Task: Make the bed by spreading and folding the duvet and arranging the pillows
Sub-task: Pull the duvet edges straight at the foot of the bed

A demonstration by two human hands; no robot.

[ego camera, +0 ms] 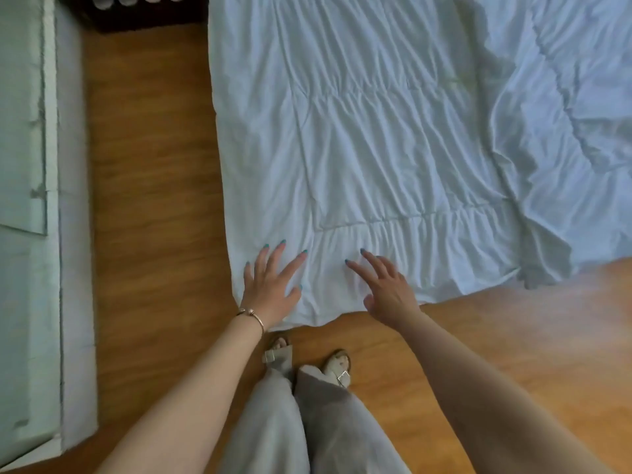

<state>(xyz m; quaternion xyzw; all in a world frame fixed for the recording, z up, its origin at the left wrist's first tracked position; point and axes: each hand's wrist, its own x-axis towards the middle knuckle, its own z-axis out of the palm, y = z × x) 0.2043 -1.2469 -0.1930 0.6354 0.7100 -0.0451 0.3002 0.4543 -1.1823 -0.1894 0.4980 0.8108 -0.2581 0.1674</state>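
- Duvet [376, 131]: white, wrinkled, spread flat, near corner at the person's feet above the wooden floor [147, 165].
- Left hand [270, 289]: fingers splayed, flat on that corner.
- Right hand [386, 289]: fingers extended, holding nothing, at the duvet's edge.

Home bedroom, seen from above. White quilted duvet [393, 138] spread wrinkled over a bed, edge hanging to warm wood-plank floor [147, 186]. Pale painted door or panel [27, 200] along the left side. Sandalled feet [337, 366] and loose grey trousers [307, 422] beside the bed.
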